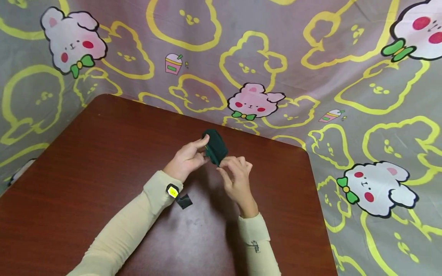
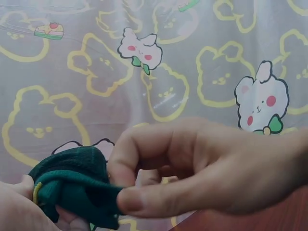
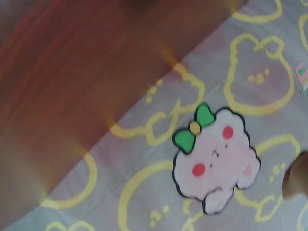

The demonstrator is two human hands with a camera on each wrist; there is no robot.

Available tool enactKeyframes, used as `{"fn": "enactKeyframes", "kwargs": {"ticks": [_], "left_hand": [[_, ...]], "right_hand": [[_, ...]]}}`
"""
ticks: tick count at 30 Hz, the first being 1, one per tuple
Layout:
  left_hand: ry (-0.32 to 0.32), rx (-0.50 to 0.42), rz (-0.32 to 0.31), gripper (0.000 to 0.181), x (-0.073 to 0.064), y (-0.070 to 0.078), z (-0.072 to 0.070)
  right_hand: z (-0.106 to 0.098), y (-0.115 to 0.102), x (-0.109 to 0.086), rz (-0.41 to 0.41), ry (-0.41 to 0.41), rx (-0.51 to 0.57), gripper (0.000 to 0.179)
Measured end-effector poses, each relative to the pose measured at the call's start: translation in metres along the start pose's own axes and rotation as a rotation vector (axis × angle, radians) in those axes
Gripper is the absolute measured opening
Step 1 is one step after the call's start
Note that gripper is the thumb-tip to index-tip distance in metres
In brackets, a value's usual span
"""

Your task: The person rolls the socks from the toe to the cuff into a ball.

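Observation:
A small dark green cloth pouch (image 1: 216, 146) with a ribbed edge and a bit of yellow trim is held up over the table. My left hand (image 1: 186, 158) grips it from the left, thumb on its near face. At its lower right corner, my right hand (image 1: 237, 174) pinches the cloth between thumb and forefinger. The left wrist view shows the pouch (image 2: 72, 185) sagging partway open, with fingers of the left hand (image 2: 19, 207) behind and inside its fold. Only a blurred fingertip (image 3: 296, 180) shows in the right wrist view.
Below the hands spreads a brown wooden table (image 1: 103, 161). A grey curtain (image 1: 203, 34) printed with cartoon bears and rabbits hangs along its far and right edges. A camera strap end (image 1: 184, 201) dangles from the left wrist.

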State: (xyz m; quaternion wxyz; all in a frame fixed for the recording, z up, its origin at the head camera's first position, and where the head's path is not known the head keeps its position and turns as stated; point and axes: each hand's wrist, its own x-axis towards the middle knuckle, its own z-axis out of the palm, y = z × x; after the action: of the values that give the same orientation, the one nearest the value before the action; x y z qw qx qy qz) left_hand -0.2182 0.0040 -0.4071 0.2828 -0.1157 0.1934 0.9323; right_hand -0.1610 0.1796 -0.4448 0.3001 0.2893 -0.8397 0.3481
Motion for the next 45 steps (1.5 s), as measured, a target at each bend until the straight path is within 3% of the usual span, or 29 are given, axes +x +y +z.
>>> {"fn": "enactKeyframes", "kwargs": {"ticks": [6, 9, 16, 22, 25, 28, 31, 36, 40, 45], "left_hand": [[-0.036, 0.024, 0.045, 0.013, 0.002, -0.013, 0.001], [-0.054, 0.045, 0.062, 0.015, 0.004, -0.018, -0.003], [-0.036, 0.066, 0.107, 0.019, 0.004, -0.018, -0.008], [0.030, 0.133, 0.161, 0.033, 0.004, -0.021, -0.008], [0.059, 0.213, 0.195, 0.037, 0.004, -0.022, -0.009], [0.082, 0.387, 0.245, 0.042, 0.002, -0.020, -0.012], [0.087, 0.666, 0.322, 0.050, 0.001, -0.016, -0.015], [0.004, 1.126, 0.474, 0.068, -0.001, -0.009, -0.022], [-0.043, 1.469, 0.537, 0.083, 0.000, -0.003, -0.026], [0.053, 1.862, 0.623, 0.062, 0.004, 0.002, -0.028]], "right_hand": [[0.011, 0.002, -0.005, 0.065, 0.171, -0.077, 0.010], [0.012, 0.003, -0.008, 0.123, 0.218, -0.106, 0.009], [0.013, 0.006, -0.007, 0.200, 0.193, -0.101, 0.013], [0.009, 0.005, -0.001, 0.276, 0.192, -0.136, 0.041], [0.007, 0.006, 0.004, 0.289, 0.165, -0.184, 0.060], [0.006, 0.007, 0.007, 0.280, 0.113, -0.244, 0.064], [0.006, 0.008, 0.007, 0.278, 0.080, -0.281, 0.057], [0.003, 0.011, 0.009, 0.293, 0.015, -0.310, 0.054], [-0.002, 0.017, 0.014, 0.309, -0.064, -0.332, 0.059], [-0.003, 0.023, 0.018, 0.353, -0.167, -0.341, 0.059]]}}
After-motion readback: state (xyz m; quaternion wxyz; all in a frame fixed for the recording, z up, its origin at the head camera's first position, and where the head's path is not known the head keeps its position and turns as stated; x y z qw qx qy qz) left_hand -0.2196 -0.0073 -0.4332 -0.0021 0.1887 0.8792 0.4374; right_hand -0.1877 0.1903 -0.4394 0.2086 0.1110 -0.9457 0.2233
